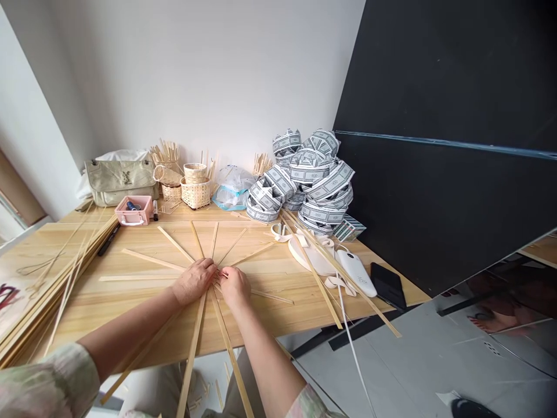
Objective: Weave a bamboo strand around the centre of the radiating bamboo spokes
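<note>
Flat bamboo strips [199, 334] cross one another and fan out like spokes over the wooden table. Some of them reach past its front edge towards my lap. At the crossing, my left hand [196, 281] lies palm down, its curled fingers pressing on the strips from the left side. My right hand [235, 284] is closed beside it, thumb and fingers pinching at the same centre. The two hands almost touch, and they hide the middle where the strips overlap.
Long bamboo strips [52, 296] lie bundled at the left. Behind stand a handbag [122, 181], a pink box [134, 215], small woven baskets [195, 194], a plastic bag [232, 188] and patterned rolls [311, 171]. A power bank [357, 273] and phone [388, 284] lie right, beside a black panel [448, 203].
</note>
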### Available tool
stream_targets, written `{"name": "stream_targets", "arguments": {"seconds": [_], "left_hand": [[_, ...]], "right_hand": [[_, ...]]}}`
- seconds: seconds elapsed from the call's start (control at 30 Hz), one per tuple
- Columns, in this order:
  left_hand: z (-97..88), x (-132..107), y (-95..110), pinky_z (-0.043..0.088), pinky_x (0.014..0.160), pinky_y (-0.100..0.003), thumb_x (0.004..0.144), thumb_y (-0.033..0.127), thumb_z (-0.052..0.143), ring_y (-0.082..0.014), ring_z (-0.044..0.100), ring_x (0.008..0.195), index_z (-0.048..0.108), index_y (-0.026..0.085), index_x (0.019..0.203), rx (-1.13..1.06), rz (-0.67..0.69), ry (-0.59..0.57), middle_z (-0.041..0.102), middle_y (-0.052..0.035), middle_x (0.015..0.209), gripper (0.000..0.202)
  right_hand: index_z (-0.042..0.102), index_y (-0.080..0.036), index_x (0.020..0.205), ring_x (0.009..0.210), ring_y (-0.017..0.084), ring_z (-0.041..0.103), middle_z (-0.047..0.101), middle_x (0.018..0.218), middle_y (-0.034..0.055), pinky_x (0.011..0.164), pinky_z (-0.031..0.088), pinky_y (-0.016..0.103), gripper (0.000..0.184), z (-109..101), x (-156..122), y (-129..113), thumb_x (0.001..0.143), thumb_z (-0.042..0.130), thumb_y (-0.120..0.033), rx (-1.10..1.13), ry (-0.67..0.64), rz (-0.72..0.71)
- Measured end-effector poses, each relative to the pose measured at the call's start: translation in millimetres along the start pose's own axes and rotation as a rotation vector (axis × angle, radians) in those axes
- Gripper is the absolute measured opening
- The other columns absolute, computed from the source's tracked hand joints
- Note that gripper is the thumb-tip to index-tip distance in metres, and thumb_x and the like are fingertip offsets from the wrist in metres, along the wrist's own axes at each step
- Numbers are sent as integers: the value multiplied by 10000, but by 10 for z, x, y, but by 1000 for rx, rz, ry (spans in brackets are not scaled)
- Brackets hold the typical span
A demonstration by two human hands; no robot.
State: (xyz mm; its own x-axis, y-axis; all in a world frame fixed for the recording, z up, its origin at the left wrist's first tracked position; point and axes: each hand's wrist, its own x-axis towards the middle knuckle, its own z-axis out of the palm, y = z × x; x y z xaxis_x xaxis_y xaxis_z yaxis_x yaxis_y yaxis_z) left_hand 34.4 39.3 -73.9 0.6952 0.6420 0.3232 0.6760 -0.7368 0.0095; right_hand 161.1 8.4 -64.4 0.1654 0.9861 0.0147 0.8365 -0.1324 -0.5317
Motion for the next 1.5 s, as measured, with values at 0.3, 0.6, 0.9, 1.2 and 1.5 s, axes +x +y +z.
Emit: {"name": "stream_targets", "arguments": {"seconds": [0.3,0.6,0.9,1.2,1.5], "left_hand": [[2,-48,38,300,955,-426,817,141,389,-184,505,885,524,147,840,68,23,115,535,-61,858,137],[-10,-55,46,344,916,-397,845,164,367,-164,516,843,528,145,875,18,39,89,568,-55,846,165],[-12,-39,34,403,824,-326,857,183,356,-181,471,858,527,140,895,-30,79,108,534,-68,828,180],[10,-38,24,406,801,-319,853,156,343,-171,470,826,516,149,875,-84,63,80,519,-60,813,174],[-12,-35,28,388,869,-340,853,161,342,-171,477,866,522,144,853,-96,75,117,537,-66,842,180]], "right_hand": [[624,-246,727,667,112,503,617,752,-6,492,239,216,165,-3,1,-1,742,462,-223,-16,5,-13],[626,-246,732,669,118,497,617,759,-1,490,241,219,179,-29,0,-17,751,448,-241,-8,-18,0],[624,-243,762,704,116,504,620,794,2,509,255,215,178,-18,-3,-12,771,447,-264,-2,-18,-6],[623,-234,764,715,112,521,626,808,0,515,270,205,159,-18,2,-4,766,469,-273,2,-45,-20],[625,-241,780,712,110,519,626,815,-4,511,266,204,152,23,8,25,759,475,-254,35,-18,-29]]}}
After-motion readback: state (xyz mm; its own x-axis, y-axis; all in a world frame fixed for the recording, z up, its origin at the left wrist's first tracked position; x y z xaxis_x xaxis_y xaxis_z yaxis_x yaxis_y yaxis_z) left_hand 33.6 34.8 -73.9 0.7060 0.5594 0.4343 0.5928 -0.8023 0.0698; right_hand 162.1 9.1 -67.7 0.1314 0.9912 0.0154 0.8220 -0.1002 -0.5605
